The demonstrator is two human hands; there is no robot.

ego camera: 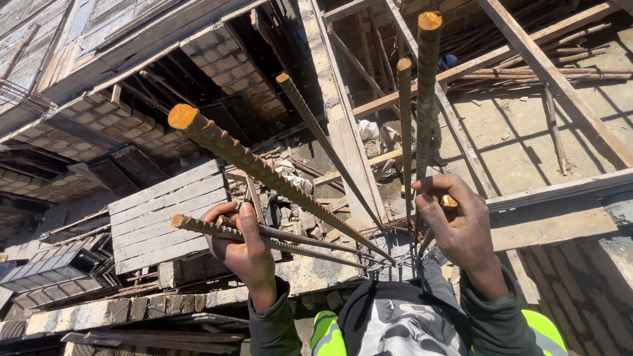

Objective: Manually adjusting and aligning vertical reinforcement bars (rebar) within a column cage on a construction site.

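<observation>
Several rusty ribbed steel bars rise toward the camera from a tied bundle low in the middle. My left hand (242,245) is wrapped around one bar (198,226) that sticks out to the left. Just above it runs a thicker bar (264,173) with an orange-rust end. My right hand (458,221) grips an upright bar (427,92) near its lower part, and a second upright bar (404,118) stands just left of it. A thinner bar (316,128) leans between the two groups. Dark sleeves and a bright yellow-green vest show at the bottom.
Far below lie brick walls (231,59), wooden beams (547,72), a grey plank panel (168,214) and rubble. A pile of long bars (560,69) rests on a concrete slab at upper right. A timber ledge (560,221) runs to the right.
</observation>
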